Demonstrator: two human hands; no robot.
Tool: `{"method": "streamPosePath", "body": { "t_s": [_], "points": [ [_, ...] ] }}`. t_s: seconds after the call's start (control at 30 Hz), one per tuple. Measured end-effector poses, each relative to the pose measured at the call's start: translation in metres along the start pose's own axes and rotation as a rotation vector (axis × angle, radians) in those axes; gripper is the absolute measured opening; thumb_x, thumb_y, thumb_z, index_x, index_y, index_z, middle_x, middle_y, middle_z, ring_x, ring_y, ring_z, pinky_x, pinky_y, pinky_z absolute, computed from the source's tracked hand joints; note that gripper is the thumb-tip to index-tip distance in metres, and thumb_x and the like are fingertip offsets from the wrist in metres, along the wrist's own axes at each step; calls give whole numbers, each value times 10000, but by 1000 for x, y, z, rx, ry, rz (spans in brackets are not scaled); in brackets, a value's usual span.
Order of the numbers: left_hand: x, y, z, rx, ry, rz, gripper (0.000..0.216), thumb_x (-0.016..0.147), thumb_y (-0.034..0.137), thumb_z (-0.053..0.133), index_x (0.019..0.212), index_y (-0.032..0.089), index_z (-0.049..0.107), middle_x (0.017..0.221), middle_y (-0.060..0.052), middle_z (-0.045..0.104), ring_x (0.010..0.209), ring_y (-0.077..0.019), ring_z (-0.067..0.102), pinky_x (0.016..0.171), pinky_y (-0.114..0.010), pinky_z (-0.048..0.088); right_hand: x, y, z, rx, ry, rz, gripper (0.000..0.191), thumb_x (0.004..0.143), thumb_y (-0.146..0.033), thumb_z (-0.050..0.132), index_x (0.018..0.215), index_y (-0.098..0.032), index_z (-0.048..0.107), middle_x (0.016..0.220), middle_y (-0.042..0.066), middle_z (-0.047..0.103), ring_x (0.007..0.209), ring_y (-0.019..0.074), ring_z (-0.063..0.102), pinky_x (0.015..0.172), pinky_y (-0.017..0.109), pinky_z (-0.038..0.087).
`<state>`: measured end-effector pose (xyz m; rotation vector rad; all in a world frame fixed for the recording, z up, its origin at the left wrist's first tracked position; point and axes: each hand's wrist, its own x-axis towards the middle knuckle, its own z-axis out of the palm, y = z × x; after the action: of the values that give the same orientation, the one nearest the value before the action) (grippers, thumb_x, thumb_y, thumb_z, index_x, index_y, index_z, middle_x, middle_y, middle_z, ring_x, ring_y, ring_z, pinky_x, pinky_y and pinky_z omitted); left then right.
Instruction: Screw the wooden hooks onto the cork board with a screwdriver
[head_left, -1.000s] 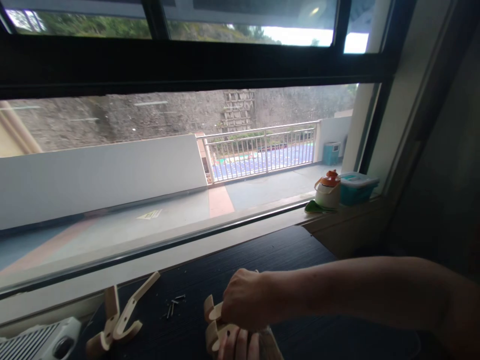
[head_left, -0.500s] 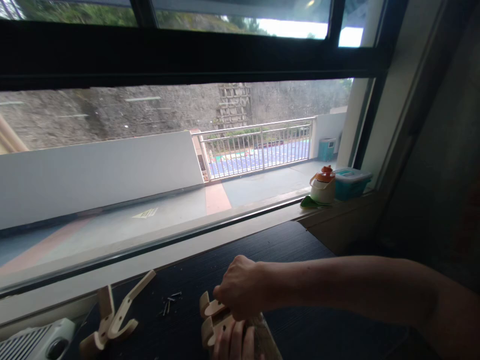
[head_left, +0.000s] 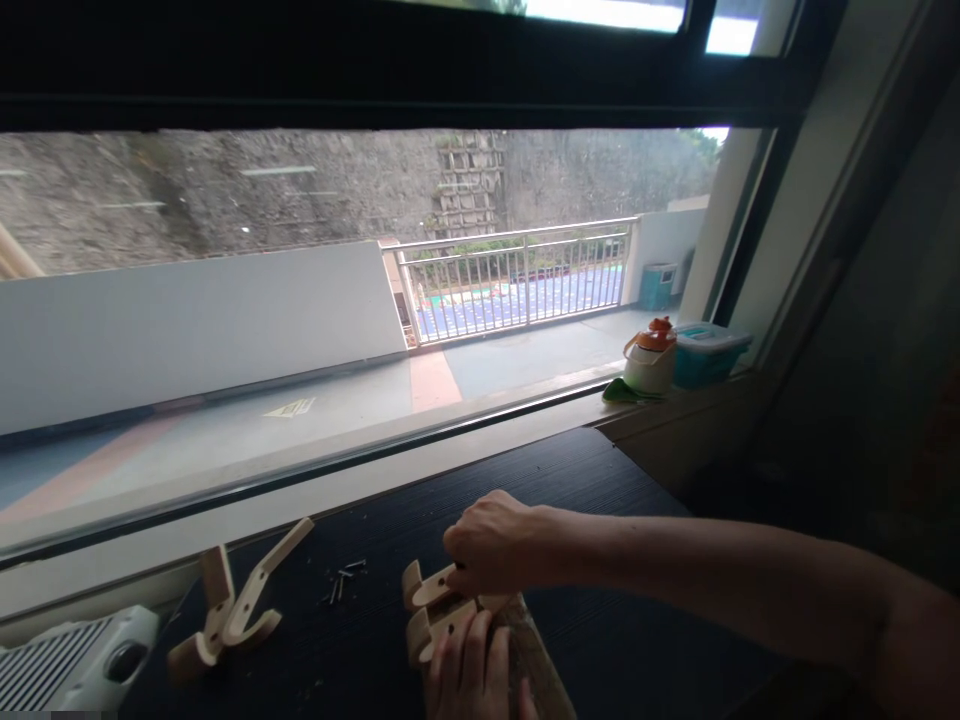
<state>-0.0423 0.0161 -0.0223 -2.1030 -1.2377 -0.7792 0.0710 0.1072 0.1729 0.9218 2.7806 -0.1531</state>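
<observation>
Two pale wooden hooks with drilled holes, a far one (head_left: 435, 588) and a near one (head_left: 450, 628), lie side by side on a wooden board (head_left: 544, 665) at the bottom centre. My left hand (head_left: 471, 665) lies over the near hook, its fingers bent and holding it against the board. Above the far hook, my right hand (head_left: 491, 545) is closed with curled fingers; whatever it grips is hidden by the hand. Several screws (head_left: 343, 582) are scattered to the left. Farther left, more wooden hooks (head_left: 251, 605) rest against each other.
Everything lies on a dark table (head_left: 570, 480) beside a window. A white slatted appliance with a black knob (head_left: 124, 660) is at the lower left. On the sill (head_left: 480, 440) stand an orange-lidded bottle (head_left: 651, 360) and a teal box (head_left: 709, 358). Outside is a metal railing (head_left: 525, 280).
My right hand has shifted slightly up and right, uncovering more of the far hook and its hole. My left hand stays over the near hook. The view has tilted slightly downward.
</observation>
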Motion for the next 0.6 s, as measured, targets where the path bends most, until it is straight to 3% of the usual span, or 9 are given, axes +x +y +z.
{"method": "streamPosePath", "body": {
  "t_s": [0.17,0.33,0.4,0.5,0.6],
  "points": [
    [4,5,-8,-36,-40,-75,286,713,271,563,987,221,628,1032,-38,689,934,-227,624,814,-386,440,-2,-5,-14,-84,-18,-27,337,836,-383,466,891,-139,692,852,122,708,804,255,671,535,295,429],
    [8,8,-13,-68,-14,-102,270,732,260,533,980,214,630,1038,-45,682,952,-242,608,828,-406,437,-7,-11,-26,-140,-180,-203,210,766,-155,526,910,-169,677,904,50,708,835,200,658,502,251,396],
    [9,9,-14,-73,-8,-119,265,738,244,515,973,210,634,1020,-47,684,938,-239,608,815,-405,439,-7,-11,-20,-157,-224,-227,214,732,-124,553,903,-156,678,873,51,708,809,190,656,497,244,389],
    [8,8,-12,-57,-27,-101,274,731,252,533,982,210,634,1004,-46,688,917,-232,612,795,-392,444,-7,-5,-5,-142,-173,-228,205,744,-127,528,880,-141,681,817,66,707,765,192,662,482,250,380],
    [4,6,-9,-56,-81,-69,309,725,286,570,1023,222,620,1063,-37,678,955,-231,610,819,-388,444,-10,5,5,-68,-130,-109,215,764,-218,510,864,-150,688,833,85,710,786,217,669,503,260,400]
  ]
}}
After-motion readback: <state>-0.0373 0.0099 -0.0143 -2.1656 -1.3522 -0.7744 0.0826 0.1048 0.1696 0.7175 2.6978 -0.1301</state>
